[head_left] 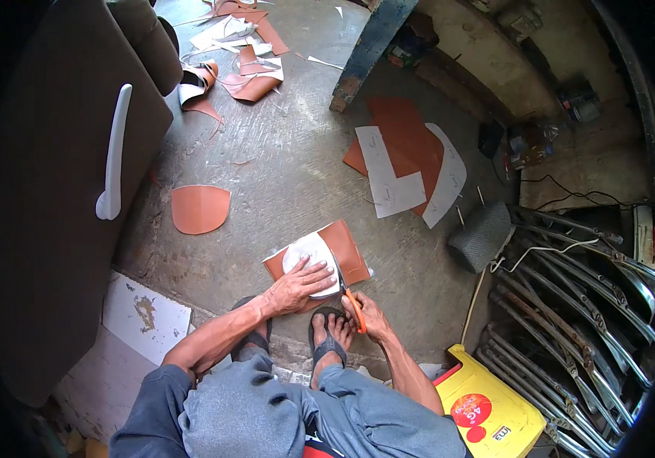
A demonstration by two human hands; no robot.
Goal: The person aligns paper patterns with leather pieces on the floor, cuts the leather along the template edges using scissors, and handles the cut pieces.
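A white rounded paper pattern (294, 257) lies on a piece of reddish-brown leather-like sheet (349, 248) on the floor between my feet. My left hand (300, 284) is spread flat over the pattern, fingers stretched toward its right edge. In my right hand (371, 314) are orange-handled scissors (357, 311), gripped by the handles. Their dark blades reach up along the pattern's right edge, touching the sheet there. How wide the blades stand apart is hard to make out.
A cut brown piece (201, 209) lies to the left. Right of centre are brown sheets (407, 137) under white L-shaped (388, 187) and curved patterns (447, 177). Scraps (255, 80) lie farther off. Metal frames (571, 328) and a yellow box (495, 404) stand right, a dark seat (68, 191) left.
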